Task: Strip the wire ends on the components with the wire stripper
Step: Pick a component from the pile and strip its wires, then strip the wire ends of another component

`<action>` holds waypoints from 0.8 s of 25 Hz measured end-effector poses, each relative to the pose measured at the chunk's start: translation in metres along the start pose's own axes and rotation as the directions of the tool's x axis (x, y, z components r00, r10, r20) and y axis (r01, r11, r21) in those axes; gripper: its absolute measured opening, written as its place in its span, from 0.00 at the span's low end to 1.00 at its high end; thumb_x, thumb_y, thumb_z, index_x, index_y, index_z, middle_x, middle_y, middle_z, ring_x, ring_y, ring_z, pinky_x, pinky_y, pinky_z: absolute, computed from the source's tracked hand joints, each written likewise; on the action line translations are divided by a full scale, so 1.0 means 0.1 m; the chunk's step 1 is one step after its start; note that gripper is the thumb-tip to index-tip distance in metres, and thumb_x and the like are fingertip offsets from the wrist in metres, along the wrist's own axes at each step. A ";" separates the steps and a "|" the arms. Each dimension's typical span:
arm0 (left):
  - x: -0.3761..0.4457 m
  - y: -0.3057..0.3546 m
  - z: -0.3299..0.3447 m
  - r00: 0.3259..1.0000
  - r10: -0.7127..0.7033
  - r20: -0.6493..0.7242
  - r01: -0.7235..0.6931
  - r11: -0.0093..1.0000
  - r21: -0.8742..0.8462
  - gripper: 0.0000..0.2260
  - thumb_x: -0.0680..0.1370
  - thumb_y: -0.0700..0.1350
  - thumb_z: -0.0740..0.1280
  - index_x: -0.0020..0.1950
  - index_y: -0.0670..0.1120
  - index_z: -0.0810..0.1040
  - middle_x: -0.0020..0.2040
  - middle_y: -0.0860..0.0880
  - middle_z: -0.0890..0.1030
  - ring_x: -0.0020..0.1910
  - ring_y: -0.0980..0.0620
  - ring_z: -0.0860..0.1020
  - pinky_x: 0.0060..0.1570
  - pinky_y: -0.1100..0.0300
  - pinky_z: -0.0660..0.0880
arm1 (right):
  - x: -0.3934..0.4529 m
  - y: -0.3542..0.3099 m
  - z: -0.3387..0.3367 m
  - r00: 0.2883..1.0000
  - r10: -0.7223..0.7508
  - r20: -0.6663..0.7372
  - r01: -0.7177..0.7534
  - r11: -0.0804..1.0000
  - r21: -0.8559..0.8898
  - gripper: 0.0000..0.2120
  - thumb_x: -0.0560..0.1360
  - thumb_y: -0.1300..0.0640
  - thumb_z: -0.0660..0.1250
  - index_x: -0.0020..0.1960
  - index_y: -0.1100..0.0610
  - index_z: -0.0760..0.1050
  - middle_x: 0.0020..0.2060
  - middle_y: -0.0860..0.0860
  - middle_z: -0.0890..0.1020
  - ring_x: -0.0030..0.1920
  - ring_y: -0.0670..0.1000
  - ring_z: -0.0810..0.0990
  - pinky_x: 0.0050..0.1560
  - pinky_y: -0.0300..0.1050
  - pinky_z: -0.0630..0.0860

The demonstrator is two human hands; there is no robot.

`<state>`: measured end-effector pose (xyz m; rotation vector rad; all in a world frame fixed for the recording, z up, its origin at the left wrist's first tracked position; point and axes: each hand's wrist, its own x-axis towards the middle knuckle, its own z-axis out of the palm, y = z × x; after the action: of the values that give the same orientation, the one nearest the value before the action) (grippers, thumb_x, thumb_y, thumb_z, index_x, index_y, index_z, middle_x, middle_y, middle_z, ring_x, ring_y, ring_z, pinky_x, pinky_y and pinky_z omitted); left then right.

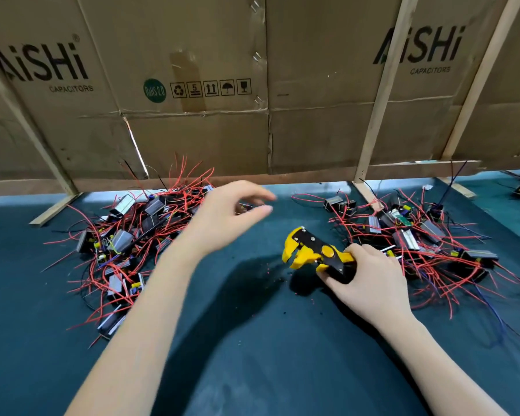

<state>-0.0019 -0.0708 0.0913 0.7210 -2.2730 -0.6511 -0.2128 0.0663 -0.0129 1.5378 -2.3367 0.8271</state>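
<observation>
A: Head view, one moment. Right hand grips the handles of the yellow-and-black wire stripper, fingers curled round them. Tool sits just above the dark green desk, between the two heaps. Left hand hangs over the inner edge of the left pile of components, fingers loosely spread, holding nothing.

B: Which way does the stripper point?

A: Long axis runs from the right hand up and to the left; the head faces the left pile, its mouth slightly parted and facing down toward the desk. No wire sits in it.

B: What could go wrong?

A: Red leads in that pile are badly tangled, so lifting one component would likely drag its neighbours along. A lead fed in crooked, or too deep, could be cut rather than stripped. Right pile lies just beside the right wrist; a backward sweep might snag it. Fingertips near the mouth risk a pinch when the handles close.
</observation>
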 end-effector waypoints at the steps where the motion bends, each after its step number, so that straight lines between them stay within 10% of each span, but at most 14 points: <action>1: -0.10 -0.20 -0.13 0.992 -0.067 -0.103 0.073 0.996 0.057 0.08 0.77 0.39 0.70 0.55 0.46 0.83 0.53 0.51 0.83 0.52 0.56 0.80 0.55 0.63 0.75 | 0.00 -0.02 -0.02 1.000 0.022 -0.003 -0.021 0.995 0.097 0.20 0.64 0.36 0.72 0.38 0.52 0.74 0.34 0.45 0.77 0.39 0.53 0.78 0.43 0.48 0.72; 6: -0.56 -0.89 -0.51 0.792 -0.254 -0.555 0.412 0.893 0.180 0.11 0.74 0.37 0.70 0.55 0.47 0.82 0.50 0.48 0.82 0.45 0.51 0.77 0.48 0.62 0.69 | 0.03 -0.10 -0.02 0.973 0.205 0.104 -0.221 0.705 0.674 0.19 0.65 0.36 0.75 0.40 0.49 0.75 0.32 0.39 0.79 0.34 0.40 0.75 0.38 0.31 0.69; 11: -0.70 -1.14 -0.47 0.777 -0.440 -0.450 0.580 0.779 0.238 0.10 0.72 0.38 0.73 0.52 0.45 0.82 0.46 0.45 0.82 0.47 0.45 0.79 0.51 0.53 0.74 | 0.04 -0.02 -0.04 0.951 0.257 0.173 -0.288 0.529 0.798 0.21 0.67 0.35 0.72 0.43 0.53 0.80 0.40 0.50 0.85 0.45 0.52 0.83 0.58 0.56 0.76; 20: -0.65 -1.05 -0.42 0.777 -0.262 -0.572 0.425 0.889 0.171 0.07 0.74 0.34 0.68 0.48 0.43 0.81 0.45 0.46 0.82 0.42 0.49 0.77 0.48 0.60 0.68 | 0.04 0.01 -0.14 0.932 0.242 0.269 -0.347 0.385 0.855 0.18 0.65 0.42 0.73 0.52 0.49 0.84 0.47 0.49 0.86 0.54 0.51 0.83 0.64 0.53 0.75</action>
<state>0.1020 -0.1156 0.0258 1.3137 -1.7297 -0.2170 -0.2175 0.0716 0.0002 1.4091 -2.3463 2.4782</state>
